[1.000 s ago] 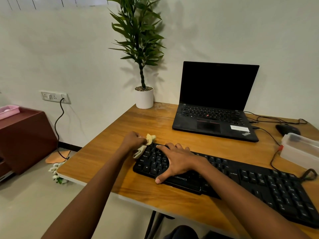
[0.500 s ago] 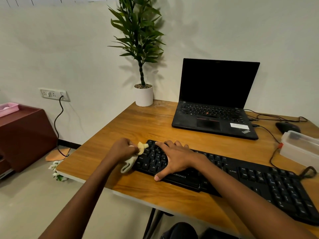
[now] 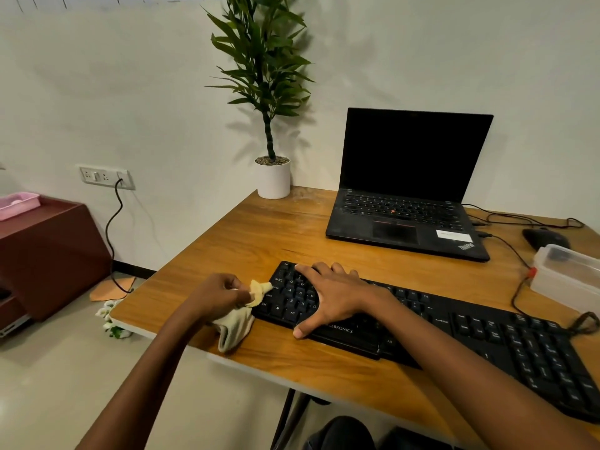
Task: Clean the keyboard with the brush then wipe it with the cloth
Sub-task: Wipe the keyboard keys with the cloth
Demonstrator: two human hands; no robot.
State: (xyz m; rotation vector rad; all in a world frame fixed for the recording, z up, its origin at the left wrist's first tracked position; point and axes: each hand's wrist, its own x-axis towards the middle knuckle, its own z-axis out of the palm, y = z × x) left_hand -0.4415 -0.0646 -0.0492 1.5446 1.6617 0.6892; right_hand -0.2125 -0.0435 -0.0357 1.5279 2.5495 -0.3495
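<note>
A long black keyboard (image 3: pixel 454 339) lies across the front of the wooden desk (image 3: pixel 292 235). My right hand (image 3: pixel 328 295) lies flat on its left part, fingers spread over the keys and thumb at the front edge. My left hand (image 3: pixel 216 295) grips a pale yellow cloth (image 3: pixel 238 323) against the keyboard's left end; part of the cloth hangs onto the desk below the fist. No brush is visible.
An open black laptop (image 3: pixel 406 203) stands behind the keyboard. A potted plant (image 3: pixel 272 177) is at the desk's back left corner. A mouse (image 3: pixel 545 237), a clear plastic box (image 3: pixel 571 277) and cables lie at the right. A brown cabinet (image 3: pixel 45 254) stands on the floor at left.
My left hand with the cloth has slid from the keyboard's top left corner down along its left end towards me. My right hand has stayed on the keys.
</note>
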